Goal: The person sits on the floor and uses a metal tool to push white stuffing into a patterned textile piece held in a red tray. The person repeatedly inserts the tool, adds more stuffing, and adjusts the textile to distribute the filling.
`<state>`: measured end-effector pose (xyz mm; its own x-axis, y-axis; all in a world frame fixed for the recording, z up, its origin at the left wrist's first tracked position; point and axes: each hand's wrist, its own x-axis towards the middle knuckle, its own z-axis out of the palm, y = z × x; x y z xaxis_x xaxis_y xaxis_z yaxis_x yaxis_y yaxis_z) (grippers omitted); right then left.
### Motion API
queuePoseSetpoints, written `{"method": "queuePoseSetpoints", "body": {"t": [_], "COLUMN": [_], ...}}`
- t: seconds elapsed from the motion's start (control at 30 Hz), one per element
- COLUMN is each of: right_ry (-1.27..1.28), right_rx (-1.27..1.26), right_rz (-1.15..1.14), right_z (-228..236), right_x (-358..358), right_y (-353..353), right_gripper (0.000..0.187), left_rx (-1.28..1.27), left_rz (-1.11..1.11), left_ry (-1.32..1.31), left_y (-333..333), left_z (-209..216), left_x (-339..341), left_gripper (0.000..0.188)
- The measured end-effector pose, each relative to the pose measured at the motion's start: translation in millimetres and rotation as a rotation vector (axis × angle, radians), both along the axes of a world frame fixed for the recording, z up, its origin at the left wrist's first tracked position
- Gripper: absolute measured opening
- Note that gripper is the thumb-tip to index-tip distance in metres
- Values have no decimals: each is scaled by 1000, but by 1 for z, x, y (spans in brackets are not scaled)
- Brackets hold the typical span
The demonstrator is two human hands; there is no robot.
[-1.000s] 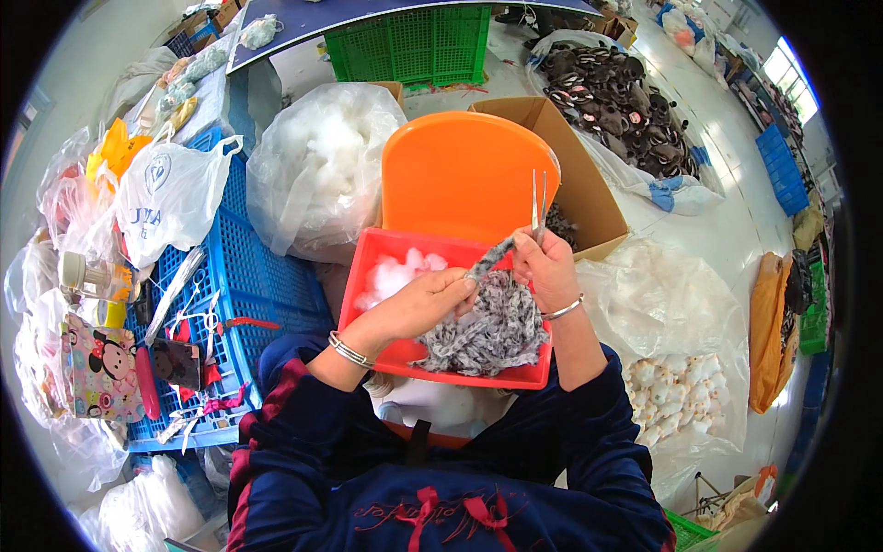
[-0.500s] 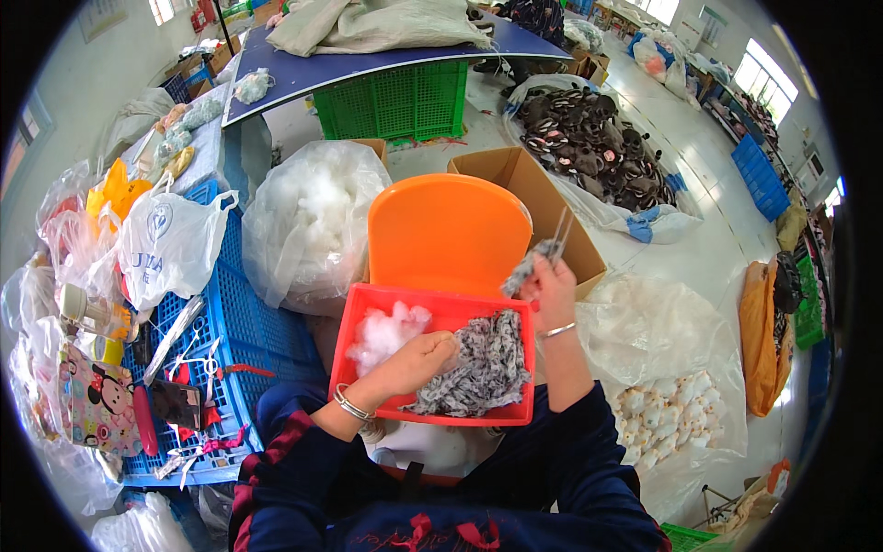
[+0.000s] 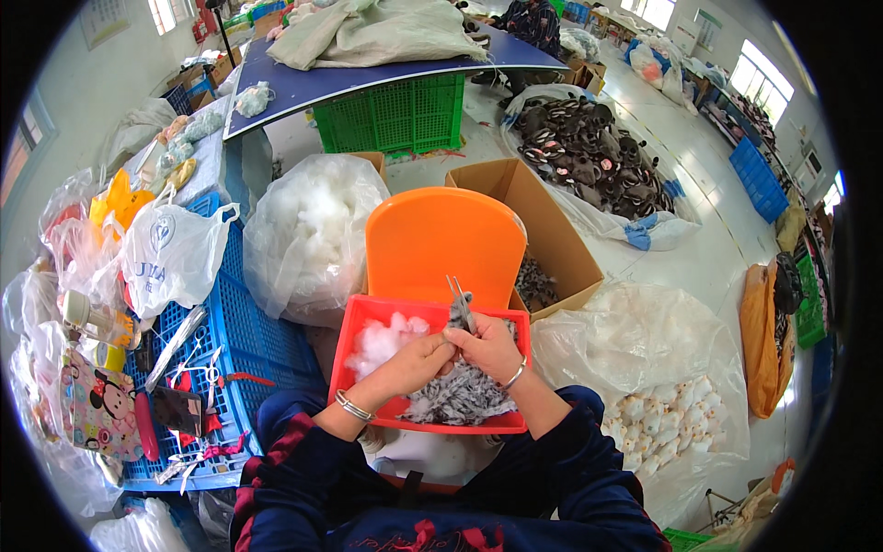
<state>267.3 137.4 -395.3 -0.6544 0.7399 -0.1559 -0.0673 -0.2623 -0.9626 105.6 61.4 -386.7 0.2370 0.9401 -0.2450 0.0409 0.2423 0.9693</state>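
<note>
My right hand (image 3: 487, 351) is closed round metal tweezers (image 3: 463, 302), their two prongs pointing up and away. A small grey mottled plush piece (image 3: 456, 318) is against the tweezers and the fingers. Fingertip to fingertip with it, my left hand (image 3: 416, 362) is pinched closed; what lies inside the pinch is hidden. Both hands are over a red tray (image 3: 434, 427). White fibre stuffing (image 3: 390, 339) fills its left part. A heap of grey mottled plush pieces (image 3: 460, 397) takes up the right part, partly covered by my hands.
An orange chair back (image 3: 446, 239) rises behind the tray. Beside it stand a clear bag of white stuffing (image 3: 317, 221) and a cardboard box (image 3: 575, 262) with grey pieces inside. Blue crates (image 3: 276, 304) bearing scissors are at left; a plastic sheet with white pieces (image 3: 667, 419) lies at right.
My right hand has come down and left with the tweezers and grey piece, from beside the tray's far right corner to my left hand. My left hand stays pinched over the tray.
</note>
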Motion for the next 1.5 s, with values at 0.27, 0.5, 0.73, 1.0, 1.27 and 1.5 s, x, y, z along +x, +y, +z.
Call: {"method": "queuePoseSetpoints", "body": {"t": [0.27, 0.5, 0.73, 1.0, 1.27, 1.5], "right_ry": [-49, 108, 116, 83, 131, 234], "right_rx": [90, 75, -60, -81, -133, -275], "right_rz": [-233, -390, -259, -88, -296, -276], "right_z": [1, 24, 9, 9, 18, 16], "right_x": [5, 21, 8, 1, 5, 12], "right_y": [3, 25, 2, -6, 4, 13], "right_gripper": [19, 15, 10, 9, 9, 13], "left_rx": [72, 158, 84, 123, 135, 195], "left_rz": [-88, 59, 366, 379, 257, 434], "left_ry": [107, 185, -164, -178, -102, -170], "left_y": [0, -1, 5, 3, -1, 1], "left_z": [9, 1, 0, 4, 10, 10], "left_x": [-14, -20, -4, -5, -8, -3], "left_gripper": [26, 21, 13, 9, 8, 6]}}
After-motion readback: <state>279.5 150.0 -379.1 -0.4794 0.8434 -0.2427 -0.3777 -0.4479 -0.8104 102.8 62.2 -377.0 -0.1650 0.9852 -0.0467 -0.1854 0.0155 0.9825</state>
